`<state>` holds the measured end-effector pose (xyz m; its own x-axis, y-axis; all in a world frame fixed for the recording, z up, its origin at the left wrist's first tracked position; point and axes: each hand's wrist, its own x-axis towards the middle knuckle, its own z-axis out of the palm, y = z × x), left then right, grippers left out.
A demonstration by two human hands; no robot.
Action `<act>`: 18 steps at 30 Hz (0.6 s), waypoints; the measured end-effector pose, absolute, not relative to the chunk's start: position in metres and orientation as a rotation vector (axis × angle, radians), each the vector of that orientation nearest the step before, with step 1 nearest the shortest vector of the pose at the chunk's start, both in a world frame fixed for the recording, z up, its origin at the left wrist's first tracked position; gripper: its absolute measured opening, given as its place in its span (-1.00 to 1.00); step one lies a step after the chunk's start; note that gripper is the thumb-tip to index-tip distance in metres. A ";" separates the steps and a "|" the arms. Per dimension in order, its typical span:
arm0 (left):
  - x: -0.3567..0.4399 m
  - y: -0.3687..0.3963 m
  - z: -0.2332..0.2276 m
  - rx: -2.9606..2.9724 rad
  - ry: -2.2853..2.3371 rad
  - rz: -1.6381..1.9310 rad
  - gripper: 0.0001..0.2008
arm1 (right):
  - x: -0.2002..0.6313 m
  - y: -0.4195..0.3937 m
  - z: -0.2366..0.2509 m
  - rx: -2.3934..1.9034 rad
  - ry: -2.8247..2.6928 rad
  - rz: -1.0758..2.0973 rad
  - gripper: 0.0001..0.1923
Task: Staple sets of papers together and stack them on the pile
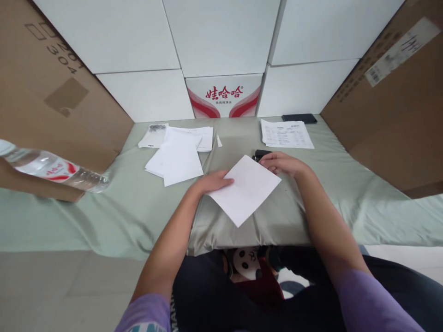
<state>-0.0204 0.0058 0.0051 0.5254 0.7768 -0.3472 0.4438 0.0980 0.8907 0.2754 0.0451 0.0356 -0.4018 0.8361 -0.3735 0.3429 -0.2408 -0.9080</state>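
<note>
A blank white sheet of paper [246,188] lies tilted on the pale green cloth [131,207] in front of me. My left hand [212,181] holds its left edge, fingers resting on the sheet. My right hand [281,163] sits at the sheet's far corner, its fingers on a small black object [259,154] that looks like a stapler, mostly hidden by the hand and the paper.
A loose pile of white sheets [178,157] lies to the left, a printed form [285,134] and a dark phone [299,118] at the back right. A water bottle [51,169] lies far left. White boxes and brown cartons wall the surface.
</note>
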 end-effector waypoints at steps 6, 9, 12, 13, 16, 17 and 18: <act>-0.019 0.006 0.006 1.498 1.199 0.272 -0.53 | 0.282 0.049 0.032 -1.498 -1.970 1.624 -0.76; -0.017 0.005 0.007 1.450 1.138 0.276 -0.54 | 0.291 0.051 0.032 -1.573 -1.981 1.532 -0.80; -0.017 0.005 0.006 1.432 1.088 0.235 -0.53 | 0.301 0.051 0.034 -1.662 -1.955 1.490 -0.82; -0.017 0.006 0.006 1.432 1.078 0.225 -0.53 | 0.303 0.051 0.034 -1.678 -1.954 1.489 -0.83; -0.017 0.008 0.001 1.438 1.056 0.219 -0.52 | 0.305 0.052 0.033 -1.728 -1.968 1.446 -0.83; -0.017 0.009 -0.001 1.441 1.052 0.227 -0.52 | 0.304 0.053 0.033 -1.763 -1.983 1.410 -0.83; -0.017 0.009 -0.002 1.446 1.051 0.239 -0.54 | 0.302 0.054 0.032 -1.810 -2.005 1.357 -0.83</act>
<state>-0.0171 0.0091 -0.0020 0.5607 0.7037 -0.4364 0.4460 0.1873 0.8752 0.3024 0.0535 0.0318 -0.2784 0.8447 -0.4572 0.7384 -0.1162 -0.6643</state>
